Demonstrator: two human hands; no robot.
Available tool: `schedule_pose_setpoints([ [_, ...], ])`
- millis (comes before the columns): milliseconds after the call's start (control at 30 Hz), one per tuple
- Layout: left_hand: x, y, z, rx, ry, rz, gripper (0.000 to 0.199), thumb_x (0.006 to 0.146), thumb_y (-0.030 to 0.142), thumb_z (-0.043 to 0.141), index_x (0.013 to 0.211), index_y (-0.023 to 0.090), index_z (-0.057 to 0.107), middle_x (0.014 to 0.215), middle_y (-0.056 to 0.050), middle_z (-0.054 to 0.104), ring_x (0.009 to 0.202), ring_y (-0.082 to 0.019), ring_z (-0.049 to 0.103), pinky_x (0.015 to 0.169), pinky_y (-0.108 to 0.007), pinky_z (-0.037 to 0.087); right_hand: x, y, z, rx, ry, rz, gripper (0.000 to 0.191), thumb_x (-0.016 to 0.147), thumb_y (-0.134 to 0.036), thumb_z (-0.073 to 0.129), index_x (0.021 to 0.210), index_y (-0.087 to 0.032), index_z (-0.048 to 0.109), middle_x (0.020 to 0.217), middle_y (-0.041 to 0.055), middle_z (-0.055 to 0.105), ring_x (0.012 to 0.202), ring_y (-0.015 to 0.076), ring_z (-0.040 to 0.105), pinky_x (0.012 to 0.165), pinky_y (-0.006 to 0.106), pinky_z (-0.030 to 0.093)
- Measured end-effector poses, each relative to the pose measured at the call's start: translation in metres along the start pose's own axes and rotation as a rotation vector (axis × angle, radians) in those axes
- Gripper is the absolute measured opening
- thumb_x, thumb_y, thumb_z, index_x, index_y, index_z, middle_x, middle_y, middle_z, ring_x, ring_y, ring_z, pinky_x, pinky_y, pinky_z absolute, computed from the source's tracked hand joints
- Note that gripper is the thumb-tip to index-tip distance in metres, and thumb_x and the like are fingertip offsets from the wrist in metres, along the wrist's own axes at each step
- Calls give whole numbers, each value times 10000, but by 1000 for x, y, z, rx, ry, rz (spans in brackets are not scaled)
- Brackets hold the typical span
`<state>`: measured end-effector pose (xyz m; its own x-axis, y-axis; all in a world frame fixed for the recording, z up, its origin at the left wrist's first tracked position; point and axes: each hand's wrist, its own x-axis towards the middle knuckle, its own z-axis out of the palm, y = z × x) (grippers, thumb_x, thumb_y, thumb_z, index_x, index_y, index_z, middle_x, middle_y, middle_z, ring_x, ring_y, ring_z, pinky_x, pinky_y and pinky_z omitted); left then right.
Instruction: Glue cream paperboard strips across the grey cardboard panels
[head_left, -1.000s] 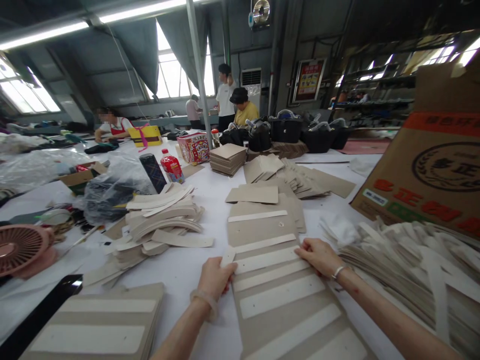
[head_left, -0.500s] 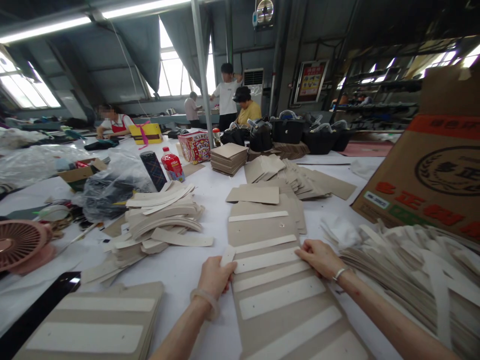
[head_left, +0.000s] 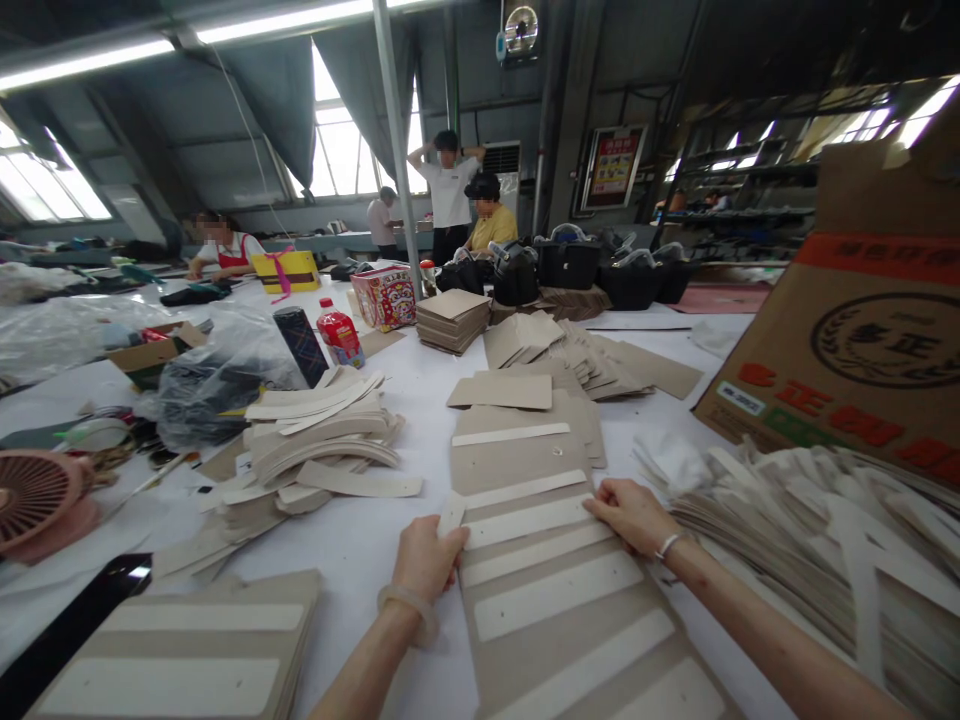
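My left hand is closed at the left edge of a row of overlapping grey-brown cardboard panels. Its thumb and fingers pinch the end of a white strip lying across one panel. A short white end piece pokes up beyond these fingers; whether it belongs to the same strip I cannot tell. At the strip's other end, my right hand is closed too, fingertips pressed on its right tip. More white strips lie across the panels nearer to me and farther away, some with small dark dots.
Loose curved strips are heaped at left, above a stack of panels with white strips. A pile of long strips and a large carton stand at right. Beyond are a red bottle, black bags and co-workers.
My hands keep almost the same hold on the strip. The view has shifted slightly. In the background, a standing person in white has raised both arms to the head.
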<state>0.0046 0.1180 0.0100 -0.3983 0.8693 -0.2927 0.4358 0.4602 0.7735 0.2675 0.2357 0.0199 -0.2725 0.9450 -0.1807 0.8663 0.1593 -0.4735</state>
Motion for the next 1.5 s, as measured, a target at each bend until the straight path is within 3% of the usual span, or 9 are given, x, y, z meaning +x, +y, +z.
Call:
schedule_pose_setpoints([
  [233, -3, 3, 0, 49, 12, -1, 222, 730, 311, 483, 551, 180, 491, 438, 19, 543, 341, -97, 486, 356, -202, 368, 1, -1, 0, 6, 23, 6, 234, 768, -360, 474, 625, -182, 527, 460, -17, 572, 387, 99, 494, 456, 204, 298],
  [400, -8, 10, -2, 89, -6, 31, 282, 756, 353, 450, 524, 195, 465, 376, 35, 493, 312, -103, 455, 352, -211, 360, -1, -2, -1, -5, 65, 29, 203, 752, -334, 514, 640, -174, 569, 509, -11, 594, 445, 98, 518, 492, 198, 317],
  [667, -7, 8, -1, 202, 3, 60, 314, 751, 415, 446, 519, 206, 475, 373, 15, 521, 354, -144, 505, 441, -244, 399, -4, -4, -2, 1, 106, 55, 179, 729, -322, 554, 645, -174, 607, 551, -8, 607, 506, 102, 541, 514, 196, 329],
  [1500, -10, 11, 0, 197, 4, 16, 335, 750, 446, 421, 510, 213, 444, 355, 26, 491, 364, -147, 505, 431, -240, 397, -1, 3, 3, 55, 78, 87, 140, 727, -290, 556, 693, -171, 622, 522, -8, 596, 467, 111, 549, 493, 205, 369],
])
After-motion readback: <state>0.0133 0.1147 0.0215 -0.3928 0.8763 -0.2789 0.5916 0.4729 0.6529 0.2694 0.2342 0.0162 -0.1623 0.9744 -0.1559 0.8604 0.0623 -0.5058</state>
